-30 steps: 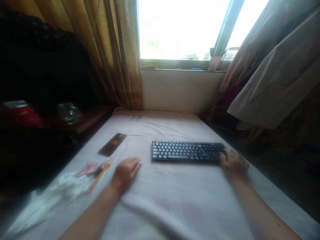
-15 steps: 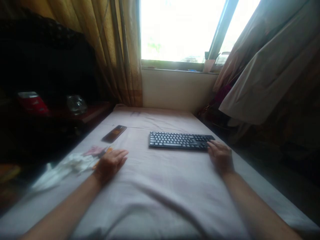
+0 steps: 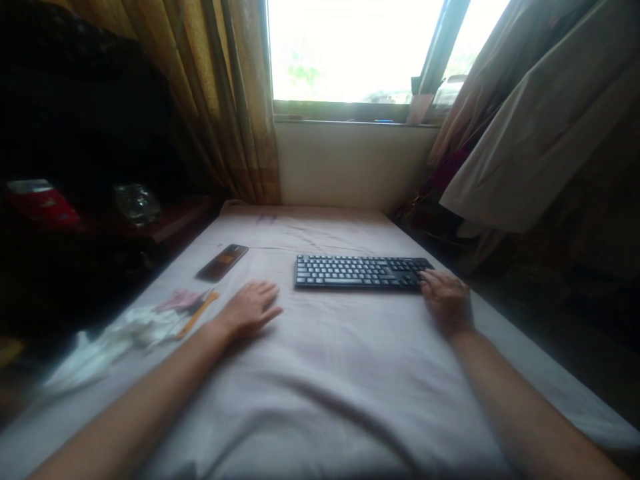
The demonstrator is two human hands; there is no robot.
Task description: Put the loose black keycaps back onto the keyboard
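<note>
A black keyboard [image 3: 357, 272] lies flat on the pale bedsheet [image 3: 350, 360], right of the middle. My right hand [image 3: 447, 301] is at its right end, fingers bent over the edge near the number keys; it looks closed on that end. My left hand [image 3: 253, 307] is over the sheet, left of the keyboard and apart from it, with fingers spread and nothing in them. Beyond it to the left lies a dark phone [image 3: 223, 263]. An orange-handled tool [image 3: 198, 315] rests beside a white plastic bag [image 3: 135, 330] and a pink cloth-like piece [image 3: 180, 300].
On a dark side table at the left stand a glass jar [image 3: 137, 203] and a red container [image 3: 43, 203]. A yellow curtain [image 3: 240, 100] hangs beside the window. Pale clothes [image 3: 520, 133] hang at the right. A wall [image 3: 345, 163] rises behind the surface.
My left hand has moved right, off the orange-handled tool, and its fingers have spread. The view has shifted slightly; my right hand remains at the keyboard's right end.
</note>
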